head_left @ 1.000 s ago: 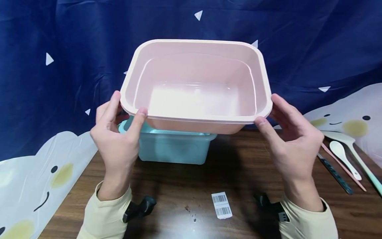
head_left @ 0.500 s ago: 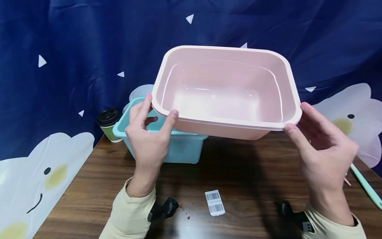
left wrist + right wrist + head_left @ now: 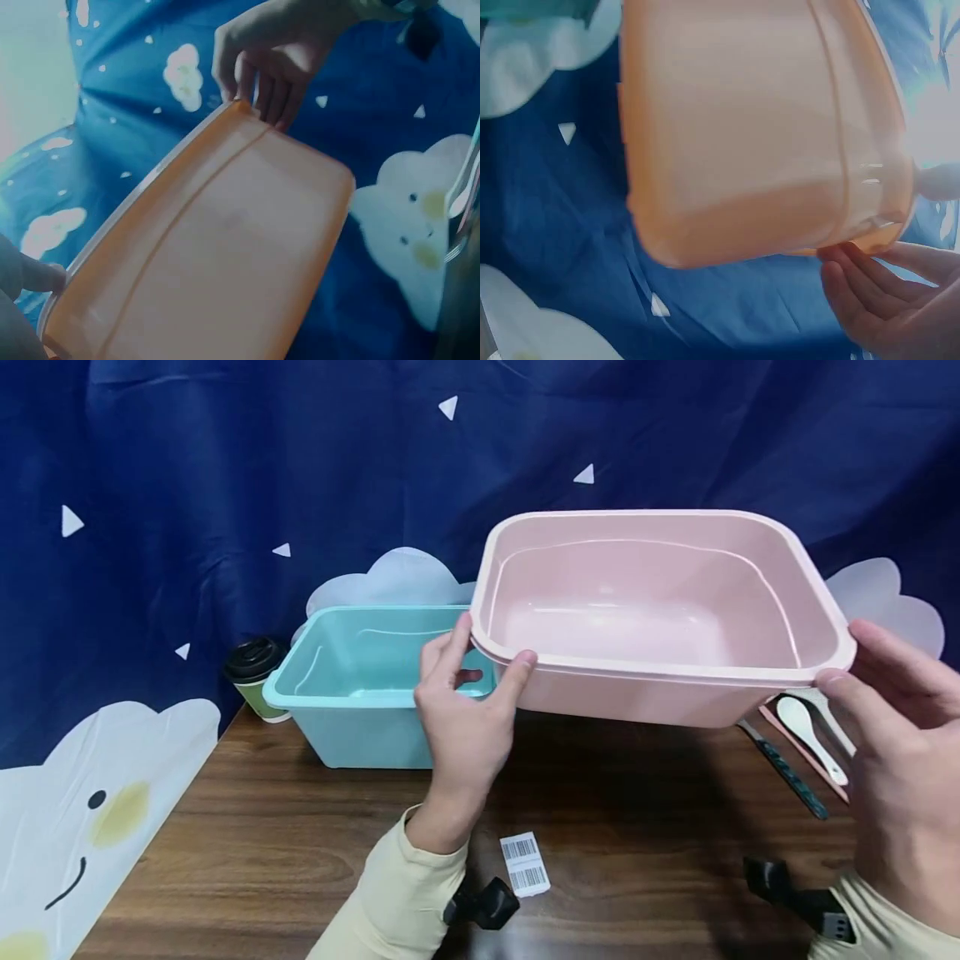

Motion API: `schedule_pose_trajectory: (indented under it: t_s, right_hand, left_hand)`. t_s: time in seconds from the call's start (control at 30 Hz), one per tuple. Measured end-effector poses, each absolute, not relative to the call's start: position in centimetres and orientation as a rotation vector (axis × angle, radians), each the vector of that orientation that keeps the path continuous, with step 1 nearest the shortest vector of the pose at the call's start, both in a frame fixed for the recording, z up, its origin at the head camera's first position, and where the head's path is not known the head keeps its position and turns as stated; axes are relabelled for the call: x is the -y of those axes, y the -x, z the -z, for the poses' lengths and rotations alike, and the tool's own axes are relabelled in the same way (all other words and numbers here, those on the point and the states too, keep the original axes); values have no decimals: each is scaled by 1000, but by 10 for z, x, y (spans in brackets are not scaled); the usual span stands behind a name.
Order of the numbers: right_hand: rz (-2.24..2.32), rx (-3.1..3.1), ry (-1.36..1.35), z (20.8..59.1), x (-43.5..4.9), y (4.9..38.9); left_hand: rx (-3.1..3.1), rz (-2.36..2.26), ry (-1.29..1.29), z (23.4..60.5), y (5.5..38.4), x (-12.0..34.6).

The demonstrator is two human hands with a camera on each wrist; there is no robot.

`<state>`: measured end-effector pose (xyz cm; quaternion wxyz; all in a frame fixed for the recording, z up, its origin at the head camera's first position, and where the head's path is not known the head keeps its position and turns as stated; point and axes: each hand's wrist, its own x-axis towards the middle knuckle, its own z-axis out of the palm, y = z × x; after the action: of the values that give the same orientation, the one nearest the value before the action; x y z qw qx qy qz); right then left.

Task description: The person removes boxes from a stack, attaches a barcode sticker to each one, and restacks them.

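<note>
A pink plastic basin (image 3: 660,685) hangs in the air above the table, its inside tilted toward me and holding nothing. My left hand (image 3: 468,735) pinches its near left corner, thumb on top of the rim and fingers beneath. At the near right corner my right hand (image 3: 911,760) grips the rim the same way. Both wrist views show the basin's underside, with the right hand (image 3: 900,296) at a corner in the right wrist view. Behind my left hand a turquoise basin (image 3: 360,731) stands on the table, its right end hidden by the hand and the pink basin.
A green paper cup with a black lid (image 3: 257,672) stands left of the turquoise basin. At right lie a white spoon (image 3: 810,735), a dark-handled utensil (image 3: 791,777), a pink stick (image 3: 798,752) and a partly hidden spatula. A barcode label (image 3: 525,864) lies on the wooden table (image 3: 247,852).
Both hands have carried the pink basin to the right and slightly lower, away from above the turquoise basin. More of the turquoise basin and the cup now show.
</note>
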<state>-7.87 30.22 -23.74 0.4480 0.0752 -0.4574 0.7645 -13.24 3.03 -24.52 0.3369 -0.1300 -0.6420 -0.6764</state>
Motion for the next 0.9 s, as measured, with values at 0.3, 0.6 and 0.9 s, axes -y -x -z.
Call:
schedule_pose_trajectory:
  t_s: [0.3,0.6,0.9]
  right_hand:
    - [-1935,1181,-230,241,-329,87]
    - [-1600,1988,228,246,-342,89]
    - [-1384,2446,185,262,-371,98]
  left_hand:
    - [1775,1832,355,257,133,-46]
    - [1908,1753,286,274,133,-51]
    - [2058,1705,309,291,127,-59]
